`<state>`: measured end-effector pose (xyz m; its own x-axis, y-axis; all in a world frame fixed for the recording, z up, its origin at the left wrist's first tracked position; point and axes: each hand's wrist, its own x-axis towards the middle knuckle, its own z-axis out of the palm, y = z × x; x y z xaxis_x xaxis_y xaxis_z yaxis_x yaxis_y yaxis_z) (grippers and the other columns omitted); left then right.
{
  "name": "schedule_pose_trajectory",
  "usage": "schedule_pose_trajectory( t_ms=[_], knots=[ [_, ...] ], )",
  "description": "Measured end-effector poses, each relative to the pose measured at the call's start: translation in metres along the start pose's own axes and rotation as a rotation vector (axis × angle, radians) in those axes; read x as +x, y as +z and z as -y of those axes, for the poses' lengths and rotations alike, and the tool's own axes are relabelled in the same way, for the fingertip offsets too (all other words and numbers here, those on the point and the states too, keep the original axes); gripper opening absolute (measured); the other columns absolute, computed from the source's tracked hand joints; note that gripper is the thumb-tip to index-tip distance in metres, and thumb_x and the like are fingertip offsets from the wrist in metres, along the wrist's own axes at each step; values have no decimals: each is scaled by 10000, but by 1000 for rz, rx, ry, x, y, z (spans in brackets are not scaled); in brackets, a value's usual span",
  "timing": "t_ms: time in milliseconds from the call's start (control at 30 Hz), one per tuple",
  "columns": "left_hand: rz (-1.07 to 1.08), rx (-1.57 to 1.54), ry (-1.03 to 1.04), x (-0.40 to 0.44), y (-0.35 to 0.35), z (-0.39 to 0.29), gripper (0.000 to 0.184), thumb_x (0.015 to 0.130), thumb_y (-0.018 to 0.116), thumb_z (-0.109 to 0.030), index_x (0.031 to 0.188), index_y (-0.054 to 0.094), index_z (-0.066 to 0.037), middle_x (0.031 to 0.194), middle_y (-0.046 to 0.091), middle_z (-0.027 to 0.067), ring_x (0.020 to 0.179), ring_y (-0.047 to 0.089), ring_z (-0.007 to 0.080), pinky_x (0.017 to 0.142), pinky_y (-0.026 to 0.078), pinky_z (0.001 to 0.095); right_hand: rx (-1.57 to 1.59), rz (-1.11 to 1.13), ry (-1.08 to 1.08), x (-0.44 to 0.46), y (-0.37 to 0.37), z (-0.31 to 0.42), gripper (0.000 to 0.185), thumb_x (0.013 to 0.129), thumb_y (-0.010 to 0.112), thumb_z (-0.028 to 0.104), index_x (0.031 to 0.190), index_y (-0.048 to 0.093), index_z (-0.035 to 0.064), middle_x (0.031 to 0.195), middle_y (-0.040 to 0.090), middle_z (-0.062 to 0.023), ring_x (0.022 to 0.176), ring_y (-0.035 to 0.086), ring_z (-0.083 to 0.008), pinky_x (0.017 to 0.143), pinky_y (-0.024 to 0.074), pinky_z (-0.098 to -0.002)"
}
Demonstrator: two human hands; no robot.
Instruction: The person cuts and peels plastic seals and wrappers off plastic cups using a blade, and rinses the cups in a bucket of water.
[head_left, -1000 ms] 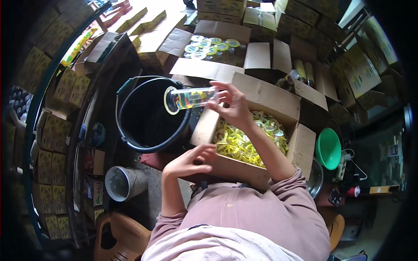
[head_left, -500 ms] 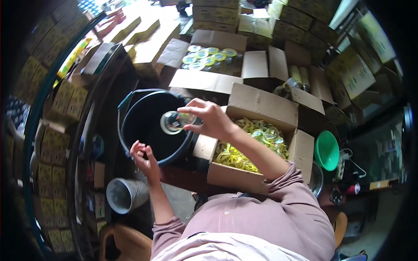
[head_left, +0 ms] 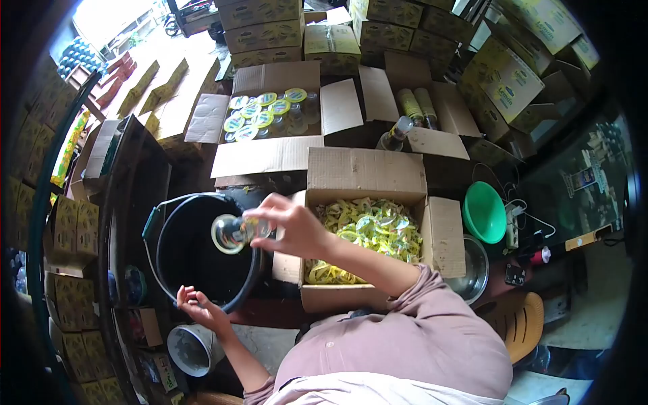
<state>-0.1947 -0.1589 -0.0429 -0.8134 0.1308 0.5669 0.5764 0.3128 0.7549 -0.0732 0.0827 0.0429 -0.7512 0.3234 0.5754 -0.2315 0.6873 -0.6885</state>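
My right hand (head_left: 293, 226) grips a small clear cup (head_left: 231, 235) by its far end, fingers and thumb on either side. The cup is tipped on its side over a dark bucket (head_left: 202, 266), its round rim facing left. My left hand (head_left: 202, 310), palm up with fingers loosely spread and slightly curled, is at the bucket's near rim and holds nothing. Under my right forearm stands an open cardboard box (head_left: 364, 170) filled with yellow-and-green wrapped packets (head_left: 378, 236).
Behind is an open box of lidded cups (head_left: 263, 115); a clear bottle (head_left: 395, 135) stands beside another box holding bottles (head_left: 418, 108). A green bowl (head_left: 484, 212) and metal bowl (head_left: 472, 273) are at right, a grey bucket (head_left: 192, 351) below left. Stacked cartons (head_left: 263, 30) line the back.
The view has shifted, so the scene sits further left and lower. My right hand still holds the cup over the bucket; my left hand stays by the rim, its palm turned further up.
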Motion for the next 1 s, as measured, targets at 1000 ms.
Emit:
schedule_pose_trajectory(
  t_ms=[1000],
  knots=[
    [102, 245, -152, 5, 0, -14, 326, 902, 434, -283, 1111, 451, -34, 909, 492, 63, 830, 468, 169, 779, 381, 287, -416, -653, 772, -66, -291, -220, 378, 679, 702, 191, 956, 487, 49, 811, 600, -116, 687, 624, -209, 503, 528, -332]
  ],
)
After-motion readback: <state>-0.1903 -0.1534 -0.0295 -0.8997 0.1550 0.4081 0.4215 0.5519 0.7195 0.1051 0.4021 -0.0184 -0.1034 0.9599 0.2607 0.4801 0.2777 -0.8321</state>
